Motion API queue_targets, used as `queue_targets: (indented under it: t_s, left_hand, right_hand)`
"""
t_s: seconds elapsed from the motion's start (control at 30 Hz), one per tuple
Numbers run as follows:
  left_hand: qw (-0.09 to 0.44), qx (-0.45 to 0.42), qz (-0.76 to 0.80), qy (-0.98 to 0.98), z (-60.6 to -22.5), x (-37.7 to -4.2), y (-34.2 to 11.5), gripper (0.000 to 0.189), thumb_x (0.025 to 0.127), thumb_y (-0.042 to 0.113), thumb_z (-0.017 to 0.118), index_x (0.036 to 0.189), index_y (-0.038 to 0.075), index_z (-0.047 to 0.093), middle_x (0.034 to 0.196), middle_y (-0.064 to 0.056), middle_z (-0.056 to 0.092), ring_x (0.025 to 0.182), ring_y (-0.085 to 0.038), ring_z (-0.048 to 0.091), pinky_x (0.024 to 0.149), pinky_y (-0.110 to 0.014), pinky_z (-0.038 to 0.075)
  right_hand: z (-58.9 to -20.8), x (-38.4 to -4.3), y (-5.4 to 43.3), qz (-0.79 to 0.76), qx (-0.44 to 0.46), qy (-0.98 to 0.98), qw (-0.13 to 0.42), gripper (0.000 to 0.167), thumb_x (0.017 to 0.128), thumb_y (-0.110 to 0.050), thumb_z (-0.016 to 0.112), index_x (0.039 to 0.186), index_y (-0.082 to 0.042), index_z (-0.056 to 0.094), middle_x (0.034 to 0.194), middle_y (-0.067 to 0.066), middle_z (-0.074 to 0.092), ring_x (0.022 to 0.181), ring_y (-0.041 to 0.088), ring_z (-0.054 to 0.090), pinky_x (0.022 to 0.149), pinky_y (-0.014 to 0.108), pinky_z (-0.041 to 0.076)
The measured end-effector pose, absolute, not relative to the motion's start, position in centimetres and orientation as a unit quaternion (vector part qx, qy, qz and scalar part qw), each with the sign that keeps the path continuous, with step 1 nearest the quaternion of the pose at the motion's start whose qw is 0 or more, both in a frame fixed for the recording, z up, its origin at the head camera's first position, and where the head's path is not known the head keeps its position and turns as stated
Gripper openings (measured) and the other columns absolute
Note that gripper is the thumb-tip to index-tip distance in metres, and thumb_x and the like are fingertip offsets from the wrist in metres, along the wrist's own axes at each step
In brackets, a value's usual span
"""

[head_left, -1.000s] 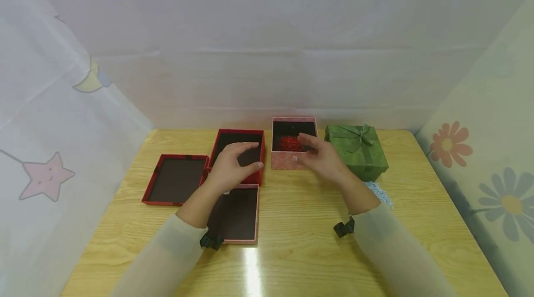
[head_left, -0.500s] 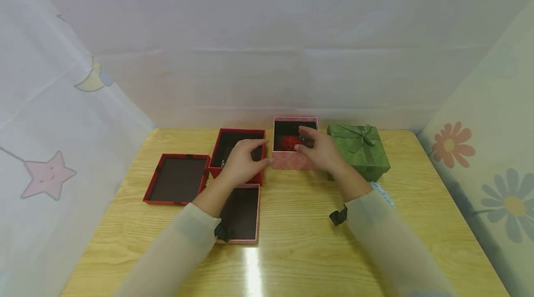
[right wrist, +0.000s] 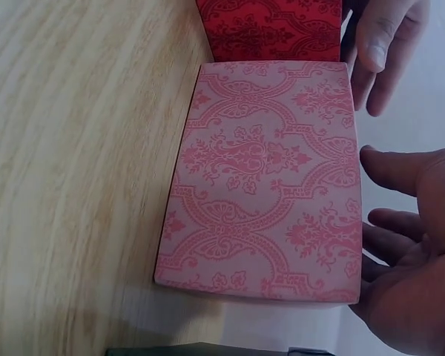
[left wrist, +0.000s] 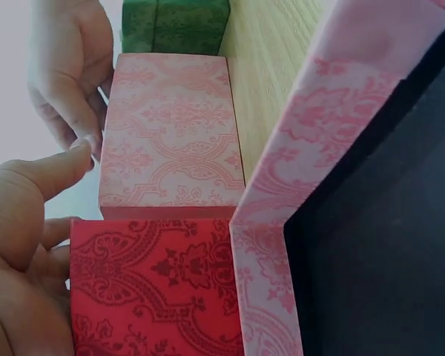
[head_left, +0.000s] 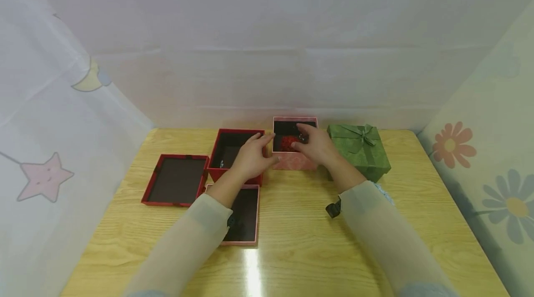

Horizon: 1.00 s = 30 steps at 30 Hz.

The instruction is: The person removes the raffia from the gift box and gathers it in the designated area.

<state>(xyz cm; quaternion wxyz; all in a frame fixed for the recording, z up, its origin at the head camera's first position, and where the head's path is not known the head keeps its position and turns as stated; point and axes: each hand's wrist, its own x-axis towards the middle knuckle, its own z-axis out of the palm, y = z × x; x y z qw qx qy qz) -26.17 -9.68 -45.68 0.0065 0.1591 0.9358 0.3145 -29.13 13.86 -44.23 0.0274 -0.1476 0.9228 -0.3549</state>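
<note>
A pink patterned box [head_left: 288, 161] stands uncovered, with red shredded paper [head_left: 288, 142] inside. My right hand [head_left: 319, 146] is over its right side, thumb and fingers spread apart at the rim. A small shiny thing [head_left: 301, 137] shows beside those fingers; its kind is too small to tell. My left hand [head_left: 252, 158] is between the red box [head_left: 214, 174] and the pink one, fingers extended and thumb apart, holding nothing visible. Another small shiny thing [head_left: 221, 164] lies in the red box. In the right wrist view, the pink box's wall [right wrist: 263, 178] hides its contents.
A red lid [head_left: 177, 179] lies inside up at the left. A pink lid [head_left: 246, 213], also inside up, lies in front of the red box. A green box with a bow [head_left: 363, 151] stands at the right, with blue shredded paper [head_left: 383, 192] partly behind my sleeve.
My left hand has moved right, from over the red box toward the pink box. My right hand has shifted slightly left and farther over the pink box. The boxes stay put.
</note>
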Motion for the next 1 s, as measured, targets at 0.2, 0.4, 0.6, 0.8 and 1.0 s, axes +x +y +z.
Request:
queue_targets:
  t_s: [0.2, 0.4, 0.6, 0.8, 1.0]
  left_hand:
    - [0.015, 0.16, 0.266, 0.951, -45.5, -26.9, -8.8, 0.08, 0.091, 0.044, 0.079, 0.158, 0.016, 0.046, 0.158, -0.005, 0.049, 0.153, -0.036, 0.031, 0.12, -0.061, 0.029]
    - [0.031, 0.14, 0.233, 0.962, -45.7, -27.6, -8.2, 0.079, 0.093, 0.045, 0.076, 0.159, 0.018, 0.045, 0.154, -0.004, 0.054, 0.152, -0.036, 0.032, 0.12, -0.061, 0.027]
    - [0.037, 0.129, 0.187, 0.973, -45.8, -28.1, -7.8, 0.077, 0.094, 0.05, 0.074, 0.16, 0.021, 0.045, 0.14, -0.006, 0.066, 0.147, -0.035, 0.041, 0.118, -0.059, 0.033]
    - [0.041, 0.113, 0.195, 0.973, -45.8, -28.0, -7.8, 0.076, 0.093, 0.048, 0.076, 0.159, 0.025, 0.045, 0.142, -0.006, 0.065, 0.144, -0.032, 0.045, 0.115, -0.06, 0.035]
    - [0.042, 0.109, 0.209, 0.971, -45.7, -28.0, -7.8, 0.075, 0.093, 0.047, 0.076, 0.159, 0.026, 0.045, 0.143, -0.007, 0.064, 0.146, -0.032, 0.042, 0.116, -0.061, 0.034]
  right_hand:
    - [-44.4, -29.9, 13.4, -0.325, -0.148, 0.933, 0.045, 0.073, 0.096, -0.027, 0.075, 0.158, -0.007, 0.043, 0.147, 0.02, 0.057, 0.128, 0.039, 0.059, 0.1, 0.055, 0.051]
    - [-44.3, -30.7, 12.6, -0.288, -0.144, 0.945, 0.058, 0.075, 0.093, -0.031, 0.078, 0.157, -0.008, 0.046, 0.148, 0.018, 0.057, 0.129, 0.038, 0.059, 0.105, 0.054, 0.049]
    - [-44.1, -31.3, 12.1, -0.261, -0.148, 0.951, 0.079, 0.075, 0.093, -0.032, 0.078, 0.156, -0.006, 0.046, 0.146, 0.02, 0.058, 0.131, 0.039, 0.057, 0.109, 0.054, 0.045]
    - [-44.6, -32.0, 11.6, -0.247, -0.15, 0.953, 0.093, 0.076, 0.092, -0.032, 0.08, 0.155, -0.005, 0.046, 0.147, 0.02, 0.057, 0.135, 0.039, 0.054, 0.112, 0.054, 0.043]
    - [-44.9, -32.9, 11.3, -0.236, -0.149, 0.954, 0.111, 0.076, 0.09, -0.032, 0.081, 0.154, -0.005, 0.049, 0.147, 0.019, 0.058, 0.136, 0.038, 0.053, 0.113, 0.053, 0.042]
